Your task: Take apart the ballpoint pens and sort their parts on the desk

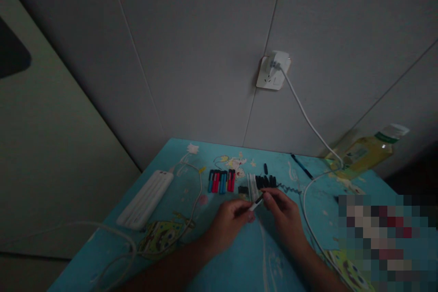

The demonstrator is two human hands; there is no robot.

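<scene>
A slim black-and-white piece (256, 202) is held between the two hands over the middle of the table (236, 264), tilted so that its white end points near and left and its dark end far and right. The left hand (228, 219) has its thumb and fingers pinched together on the white end. The right hand (284, 212) is pinched on the dark end.

Just beyond the fingers, a bundle of thin white sticks (252, 186) lies side by side, pointing away from the person. A row of black caps (266, 181) lies directly to its right, partly behind the right hand, with a single black cap (265, 169) apart on the far side. Left of the sticks is a small dark block (242, 190), too dim to make out. Farther left lies a neat row of red and blue pens (221, 181) with dark ends.

At the far right, a blue-and-black pen (301, 166) lies at a slant, near a clear bottle (367, 155) of yellow liquid with a white top. At the left edge of the table is a long white power strip (147, 198), with a white cord (200, 191) looping beside it. On the wall (191, 54) beyond, a white adapter (281, 58) sits in a socket (270, 83), and its white cable (306, 118) hangs to the table, passing in front of the bottle. A pixelated patch hides the near right corner.
</scene>
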